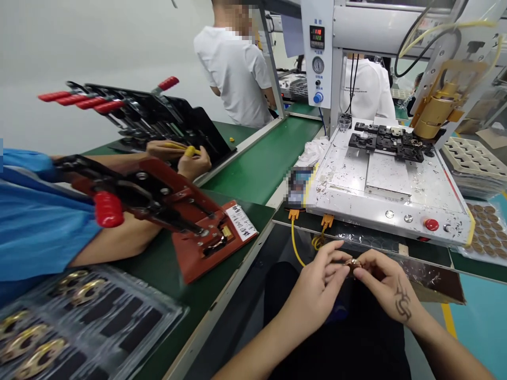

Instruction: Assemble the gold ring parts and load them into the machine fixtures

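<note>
A small shiny copper-coloured part (352, 263) is pinched between both hands above my lap. My left hand (320, 285) grips its left side with thumb and fingers. From the right, my right hand (383, 284) closes thumb and forefinger on the same part. Fingertips cover much of it, so its full shape is hidden. Just beyond the hands stands a white bench machine (344, 198), with black fixture blocks (382, 141) on its bed and a gold cylinder head (435, 113) over them.
Left of me, a co-worker's hands (194, 161) hold something yellow near black clamps (158, 113). A red-brown toggle-clamp fixture (198, 253) and a plastic tray (138, 301) with gold ring-shaped parts sit on that table. Brown discs (485, 227) lie at right. Yellow cables (293, 237) hang below the machine.
</note>
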Tool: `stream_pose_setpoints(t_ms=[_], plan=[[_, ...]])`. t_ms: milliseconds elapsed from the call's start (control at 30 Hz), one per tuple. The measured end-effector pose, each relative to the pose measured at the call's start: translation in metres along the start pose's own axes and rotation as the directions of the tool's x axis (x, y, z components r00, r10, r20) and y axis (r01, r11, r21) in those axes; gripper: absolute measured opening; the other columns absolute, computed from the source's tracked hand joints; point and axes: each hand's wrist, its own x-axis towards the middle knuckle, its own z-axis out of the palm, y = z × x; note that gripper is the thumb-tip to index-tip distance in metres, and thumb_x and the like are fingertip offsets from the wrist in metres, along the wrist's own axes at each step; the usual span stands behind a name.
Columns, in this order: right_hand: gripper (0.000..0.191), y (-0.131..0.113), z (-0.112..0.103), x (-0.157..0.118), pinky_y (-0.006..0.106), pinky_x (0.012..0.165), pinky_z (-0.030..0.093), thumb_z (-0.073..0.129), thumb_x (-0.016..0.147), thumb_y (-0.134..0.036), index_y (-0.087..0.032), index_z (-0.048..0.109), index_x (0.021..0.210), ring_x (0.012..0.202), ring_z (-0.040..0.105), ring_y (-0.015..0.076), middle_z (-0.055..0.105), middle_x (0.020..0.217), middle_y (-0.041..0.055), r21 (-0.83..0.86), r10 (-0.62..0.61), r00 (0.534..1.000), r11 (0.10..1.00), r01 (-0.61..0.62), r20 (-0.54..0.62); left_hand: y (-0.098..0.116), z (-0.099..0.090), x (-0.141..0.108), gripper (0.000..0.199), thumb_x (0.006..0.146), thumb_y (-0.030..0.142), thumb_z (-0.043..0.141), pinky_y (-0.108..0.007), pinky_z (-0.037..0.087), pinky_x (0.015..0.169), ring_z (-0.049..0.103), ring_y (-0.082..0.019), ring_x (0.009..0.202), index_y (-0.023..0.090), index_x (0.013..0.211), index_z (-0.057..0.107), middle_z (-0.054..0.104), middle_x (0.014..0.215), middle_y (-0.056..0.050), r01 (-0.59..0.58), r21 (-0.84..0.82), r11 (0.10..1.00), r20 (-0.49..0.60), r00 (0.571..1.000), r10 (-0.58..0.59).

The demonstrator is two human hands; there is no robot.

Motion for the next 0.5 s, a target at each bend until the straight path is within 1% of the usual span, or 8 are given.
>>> stream_pose_setpoints(t_ms=[67, 133, 200, 267, 333, 400, 433, 500], plan=[[0.027, 0.000, 0.006, 0.004, 0.027, 0.056, 0.047, 0.071, 0.099, -0.049, -0.022, 0.066, 0.093, 0.062, 0.056, 0.0147, 0.063, 0.074, -0.0009, 0.187, 0.136, 0.991, 0.974, -0.132, -0.009, 0.001, 0.000, -0.001, 0.044, 0.099, 0.034, 0.069, -0.034, 0.061, 0.091, 0.075, -0.020, 0.098, 0.022, 0.139, 0.055, 0.072, 0.122, -0.010, 0.052, -0.114, 0.992, -0.058, 0.997, -0.059], [0.032, 0.001, 0.013, 0.006, 0.025, 0.054, 0.048, 0.073, 0.096, -0.053, -0.021, 0.065, 0.093, 0.058, 0.055, 0.0132, 0.062, 0.072, -0.0018, 0.309, 0.181, 0.983, 0.934, -0.180, 0.025, 0.000, 0.001, -0.002, 0.036, 0.093, 0.034, 0.076, -0.032, 0.061, 0.085, 0.073, -0.019, 0.092, 0.019, 0.123, 0.064, 0.074, 0.107, -0.008, 0.096, -0.155, 0.983, -0.066, 0.992, -0.107], [0.033, 0.002, 0.019, 0.007, 0.025, 0.054, 0.050, 0.074, 0.095, -0.053, -0.021, 0.065, 0.093, 0.059, 0.057, 0.0128, 0.063, 0.074, -0.0013, 0.341, 0.174, 0.983, 0.922, -0.185, 0.061, 0.000, 0.001, -0.005, 0.026, 0.094, 0.036, 0.075, -0.030, 0.060, 0.077, 0.071, -0.018, 0.085, 0.016, 0.109, 0.069, 0.074, 0.093, -0.006, 0.123, -0.149, 0.981, -0.067, 0.989, -0.134], [0.030, 0.001, 0.021, 0.008, 0.026, 0.057, 0.053, 0.075, 0.095, -0.049, -0.021, 0.067, 0.103, 0.064, 0.061, 0.0143, 0.066, 0.081, 0.0001, 0.297, 0.142, 0.988, 0.943, -0.153, 0.059, 0.002, -0.001, -0.007, 0.024, 0.096, 0.038, 0.072, -0.028, 0.057, 0.072, 0.069, -0.017, 0.079, 0.015, 0.104, 0.071, 0.072, 0.088, -0.005, 0.128, -0.126, 0.984, -0.085, 0.987, -0.139], [0.033, -0.001, 0.018, 0.011, 0.029, 0.065, 0.059, 0.076, 0.095, -0.042, -0.024, 0.066, 0.122, 0.073, 0.067, 0.0170, 0.070, 0.090, 0.0017, 0.169, 0.036, 0.998, 0.985, -0.044, 0.054, 0.005, -0.005, -0.009, 0.024, 0.096, 0.038, 0.070, -0.027, 0.056, 0.068, 0.067, -0.016, 0.075, 0.015, 0.104, 0.071, 0.072, 0.087, -0.005, 0.118, -0.094, 0.989, -0.104, 0.986, -0.128], [0.041, -0.005, 0.012, 0.017, 0.033, 0.078, 0.062, 0.074, 0.097, -0.034, -0.028, 0.063, 0.136, 0.085, 0.071, 0.0197, 0.073, 0.101, 0.0041, -0.009, -0.153, 0.979, 0.988, 0.156, 0.133, 0.007, -0.009, -0.011, 0.022, 0.097, 0.037, 0.069, -0.027, 0.055, 0.068, 0.065, -0.016, 0.073, 0.016, 0.103, 0.072, 0.072, 0.086, -0.005, 0.106, -0.059, 0.993, -0.107, 0.988, -0.112], [0.042, -0.007, 0.009, 0.021, 0.035, 0.084, 0.062, 0.072, 0.098, -0.030, -0.029, 0.063, 0.139, 0.091, 0.073, 0.0211, 0.074, 0.107, 0.0058, -0.086, -0.251, 0.947, 0.958, 0.272, 0.201, 0.008, -0.011, -0.012, 0.021, 0.097, 0.036, 0.068, -0.027, 0.055, 0.068, 0.065, -0.016, 0.073, 0.016, 0.103, 0.072, 0.072, 0.086, -0.005, 0.099, -0.040, 0.994, -0.115, 0.988, -0.103], [0.042, -0.010, 0.006, 0.030, 0.037, 0.091, 0.062, 0.068, 0.100, -0.024, -0.029, 0.062, 0.142, 0.103, 0.074, 0.0238, 0.074, 0.120, 0.0094, -0.192, -0.400, 0.857, 0.859, 0.474, 0.325, 0.011, -0.015, -0.016, 0.020, 0.098, 0.036, 0.067, -0.028, 0.055, 0.069, 0.066, -0.017, 0.074, 0.017, 0.101, 0.072, 0.073, 0.086, -0.005, 0.089, 0.008, 0.996, -0.141, 0.986, -0.087]])
